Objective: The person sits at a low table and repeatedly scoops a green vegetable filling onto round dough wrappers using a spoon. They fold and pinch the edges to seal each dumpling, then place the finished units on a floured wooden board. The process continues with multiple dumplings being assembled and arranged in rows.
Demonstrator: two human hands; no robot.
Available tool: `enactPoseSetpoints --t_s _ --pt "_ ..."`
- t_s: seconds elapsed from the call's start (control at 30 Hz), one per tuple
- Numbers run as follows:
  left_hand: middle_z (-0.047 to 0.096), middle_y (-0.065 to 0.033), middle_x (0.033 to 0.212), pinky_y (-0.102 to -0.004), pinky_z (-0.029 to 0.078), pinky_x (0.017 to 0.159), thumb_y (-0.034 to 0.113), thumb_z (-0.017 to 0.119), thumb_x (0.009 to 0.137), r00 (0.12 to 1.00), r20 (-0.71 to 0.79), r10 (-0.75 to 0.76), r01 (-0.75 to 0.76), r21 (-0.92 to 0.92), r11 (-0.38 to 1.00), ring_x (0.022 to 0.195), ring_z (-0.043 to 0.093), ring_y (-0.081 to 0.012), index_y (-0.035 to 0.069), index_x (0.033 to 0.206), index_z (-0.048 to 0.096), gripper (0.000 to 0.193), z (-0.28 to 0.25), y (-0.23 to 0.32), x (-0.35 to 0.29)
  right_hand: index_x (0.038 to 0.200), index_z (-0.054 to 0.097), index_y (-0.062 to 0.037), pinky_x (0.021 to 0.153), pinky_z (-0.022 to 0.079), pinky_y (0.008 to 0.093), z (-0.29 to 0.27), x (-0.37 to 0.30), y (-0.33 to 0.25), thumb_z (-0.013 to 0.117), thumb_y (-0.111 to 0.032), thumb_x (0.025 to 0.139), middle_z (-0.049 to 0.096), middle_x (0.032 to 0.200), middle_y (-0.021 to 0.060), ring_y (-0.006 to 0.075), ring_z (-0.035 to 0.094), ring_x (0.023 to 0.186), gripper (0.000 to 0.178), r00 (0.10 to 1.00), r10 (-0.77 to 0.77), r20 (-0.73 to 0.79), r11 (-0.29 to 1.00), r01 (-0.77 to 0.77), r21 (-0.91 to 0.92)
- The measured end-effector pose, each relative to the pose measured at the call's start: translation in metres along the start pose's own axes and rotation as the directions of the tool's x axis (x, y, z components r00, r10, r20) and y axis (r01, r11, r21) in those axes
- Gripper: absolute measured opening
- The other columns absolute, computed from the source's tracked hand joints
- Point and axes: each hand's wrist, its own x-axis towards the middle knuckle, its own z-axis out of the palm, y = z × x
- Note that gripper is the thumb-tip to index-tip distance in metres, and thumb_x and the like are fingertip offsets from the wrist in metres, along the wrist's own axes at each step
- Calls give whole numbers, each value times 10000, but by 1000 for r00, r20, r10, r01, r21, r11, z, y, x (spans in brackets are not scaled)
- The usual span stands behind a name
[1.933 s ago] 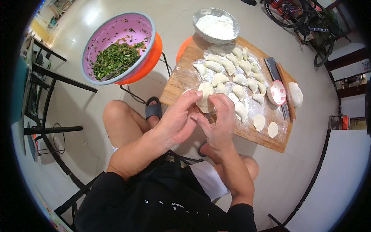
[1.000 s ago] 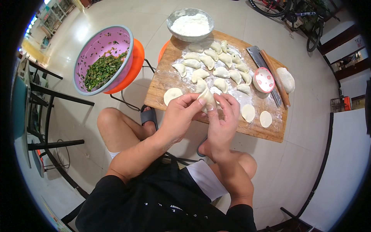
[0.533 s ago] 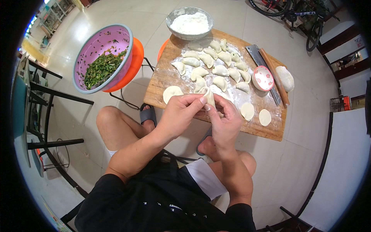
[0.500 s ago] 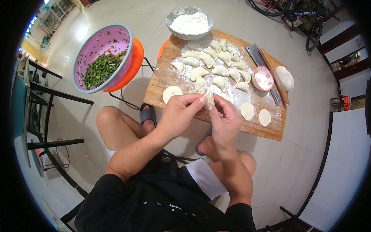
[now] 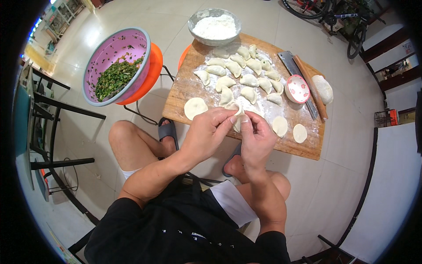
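Note:
Between my two hands, just above the near edge of the wooden board, is a partly folded dumpling. My left hand pinches its left side with thumb and fingers. With thumb and curled fingers, my right hand grips the right side. The fold stands up at the top, and my fingers cover much of the dough. Several shaped dumplings lie on the floured middle of the board. One round wrapper rests left of my hands; two more, a nearer wrapper and a farther wrapper, lie to the right.
A pink basin of chopped green filling sits on an orange stool at left. A flour bowl stands at the board's far edge. At right are a small bowl, a cleaver, a rolling pin and dough.
My fingers have shifted slightly along the dumpling's edge, with the thumbs a little farther apart. More of the dough shows below the pinch. The things on the board stay put.

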Motion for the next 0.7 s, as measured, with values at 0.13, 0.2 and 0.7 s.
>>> enactPoseSetpoints --t_s 0.13,0.2,0.7 --pt "690 -188 958 -331 526 737 106 608 963 999 -39 27 -26 17 1000 815 671 -298 -48 1129 681 238 3 1 -1 1058 707 55 698 520 252 2 -2 7 703 -94 922 716 865 73 96 633 763 201 999 -41 -18 999 41 32" --pt "689 -187 952 -335 527 731 99 605 963 994 -67 87 -85 24 996 807 671 -290 -47 1131 680 235 5 -4 -2 1064 704 59 683 511 246 6 -2 12 688 -90 932 708 856 73 95 623 751 200 996 -88 -15 985 89 151" --pt "703 -92 947 -270 508 738 123 578 1005 982 -70 -177 155 -245 957 796 615 -115 -45 1171 674 255 10 -7 -8 1094 682 63 691 450 196 2 -1 14 659 -113 971 663 881 2 54 553 770 217 989 148 6 955 -145 257"
